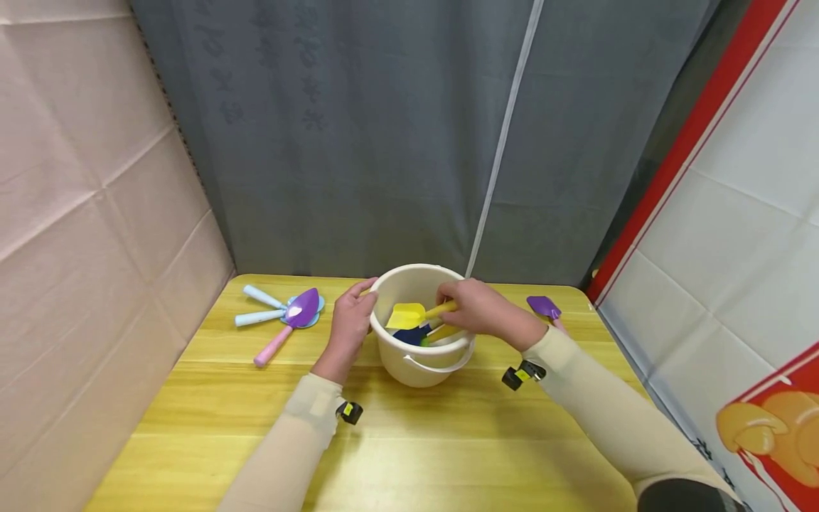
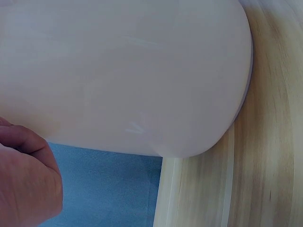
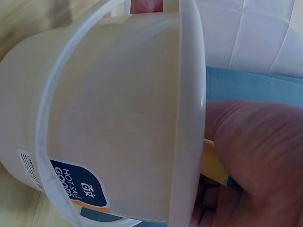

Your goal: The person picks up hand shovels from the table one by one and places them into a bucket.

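A cream-white bucket [image 1: 416, 366] with a swing handle stands on the wooden table. My left hand [image 1: 350, 320] grips its rim at the left side; in the left wrist view part of that hand [image 2: 31, 184] shows beside the bucket wall [image 2: 132, 71]. My right hand [image 1: 483, 309] reaches over the right rim and holds the yellow handle of a toy shovel, whose yellow blade [image 1: 404, 315] lies inside the bucket. Under it sits a dark blue toy tool [image 1: 411, 335]. From the right wrist, a yellow handle [image 3: 213, 164] shows between thumb and fingers.
Left of the bucket lie a purple toy shovel [image 1: 303, 307] with a pink handle and light blue tools [image 1: 259, 318] beneath it. Another purple shovel [image 1: 544, 306] lies at the right. A grey curtain [image 1: 352, 178] hangs behind the table [image 1: 409, 455].
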`<state>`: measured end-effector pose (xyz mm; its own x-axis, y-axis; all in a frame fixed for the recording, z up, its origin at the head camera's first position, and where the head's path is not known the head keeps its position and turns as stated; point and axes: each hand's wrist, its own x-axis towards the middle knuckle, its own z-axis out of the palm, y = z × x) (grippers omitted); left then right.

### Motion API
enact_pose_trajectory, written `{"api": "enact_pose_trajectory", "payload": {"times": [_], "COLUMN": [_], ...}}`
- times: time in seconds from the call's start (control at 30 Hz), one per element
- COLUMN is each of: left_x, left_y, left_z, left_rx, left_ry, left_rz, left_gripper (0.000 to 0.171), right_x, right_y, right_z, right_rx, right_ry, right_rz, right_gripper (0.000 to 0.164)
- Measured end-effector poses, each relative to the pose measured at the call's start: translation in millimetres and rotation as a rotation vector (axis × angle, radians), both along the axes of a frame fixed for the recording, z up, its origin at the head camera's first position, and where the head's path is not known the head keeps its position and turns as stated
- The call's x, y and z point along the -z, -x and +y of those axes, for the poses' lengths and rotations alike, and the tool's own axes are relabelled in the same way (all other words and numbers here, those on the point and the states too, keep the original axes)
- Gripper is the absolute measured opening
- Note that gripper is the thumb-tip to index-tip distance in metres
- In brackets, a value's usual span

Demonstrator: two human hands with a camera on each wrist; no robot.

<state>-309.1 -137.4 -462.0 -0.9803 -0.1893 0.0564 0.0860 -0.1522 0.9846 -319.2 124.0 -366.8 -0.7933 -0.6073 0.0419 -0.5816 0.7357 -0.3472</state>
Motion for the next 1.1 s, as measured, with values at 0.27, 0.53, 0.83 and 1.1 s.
{"api": "enact_pose_trajectory", "payload": {"times": [0.27, 0.53, 0.83, 1.1], "left_x": [0.2, 0.4, 2.2, 3.2], "left_y": [0.1, 1.5, 1.5, 1.9], "left_z": [-1, -1, -1, 0], "left_rx": [0.001, -0.002, 0.006, 0.012], "left_ry": [0.018, 0.025, 0.017, -0.001], "left_rz": [-0.006, -0.021, -0.022, -0.020], "left_gripper": [0.038, 0.038, 0.039, 0.040], "right_x": [2.5, 3.2, 9.5, 11.9], "right_y": [10.0, 16.1, 27.4, 32.9], "right_z": [-2, -5, -6, -8], "right_rx": [-0.052, -0.084, -0.130, -0.158], "right_ry": [-0.016, -0.034, -0.056, -0.069], "right_rz": [0.029, 0.029, 0.038, 0.024], "right_gripper": [0.012, 0.010, 0.008, 0.009]}}
